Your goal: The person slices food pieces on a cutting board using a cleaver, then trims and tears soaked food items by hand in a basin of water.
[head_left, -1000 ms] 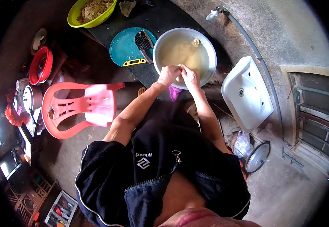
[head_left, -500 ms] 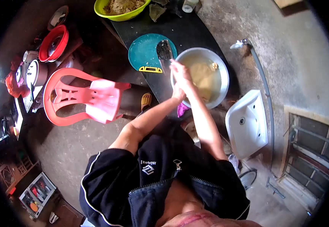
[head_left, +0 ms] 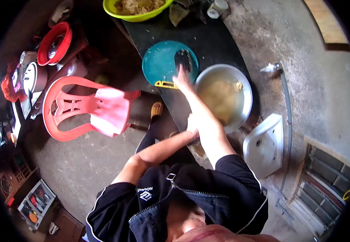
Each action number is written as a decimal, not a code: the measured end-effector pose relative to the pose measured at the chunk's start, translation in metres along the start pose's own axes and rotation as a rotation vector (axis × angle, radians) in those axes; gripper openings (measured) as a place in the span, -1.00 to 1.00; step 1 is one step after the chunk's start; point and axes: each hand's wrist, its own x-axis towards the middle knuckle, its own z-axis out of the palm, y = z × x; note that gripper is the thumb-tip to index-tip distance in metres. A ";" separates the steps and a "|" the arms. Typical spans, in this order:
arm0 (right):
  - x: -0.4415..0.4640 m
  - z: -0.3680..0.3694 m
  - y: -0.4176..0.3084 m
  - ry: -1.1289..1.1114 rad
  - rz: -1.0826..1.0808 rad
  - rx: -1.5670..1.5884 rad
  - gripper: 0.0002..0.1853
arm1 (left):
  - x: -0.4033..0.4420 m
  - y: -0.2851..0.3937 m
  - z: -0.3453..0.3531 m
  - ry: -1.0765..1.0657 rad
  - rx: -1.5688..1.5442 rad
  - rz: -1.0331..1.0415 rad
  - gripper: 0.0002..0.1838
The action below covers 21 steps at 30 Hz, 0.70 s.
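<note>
My right hand reaches over the teal round board, its fingers closed at the handle of the black ridged tool. The hand covers the handle. The tool's broad part lies on the board's right side, above the yellow grip at the board's lower edge. My left hand is lower down, against my right forearm, its fingers partly hidden and blurred. To the right of both hands stands a metal basin of cloudy water, with a pale mass under the surface and a small yellowish piece near its right side.
A yellow-green bowl of pale food stands at the dark table's far end, near a jar. A pink chair is on the left, a white sink and a tap on the right. Red basin at far left.
My hands have come out of the basin and parted. The right one has moved over the board to the black tool; the left has drawn back toward my right forearm. The view has shifted.
</note>
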 end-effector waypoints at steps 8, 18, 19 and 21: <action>-0.208 -0.207 0.021 0.329 -0.040 0.794 -0.76 | 0.045 0.025 0.022 0.063 -1.155 -0.284 -0.88; -0.346 -0.180 0.101 0.406 0.309 0.456 -0.73 | 0.031 0.048 0.071 0.049 -0.792 -0.251 -0.92; -0.345 -0.180 0.100 0.420 0.298 0.463 -0.72 | 0.028 0.050 0.073 0.042 -0.767 -0.249 -0.92; -0.341 -0.179 0.107 0.472 0.168 0.298 -0.70 | 0.023 0.054 0.076 0.037 -0.727 -0.243 -0.91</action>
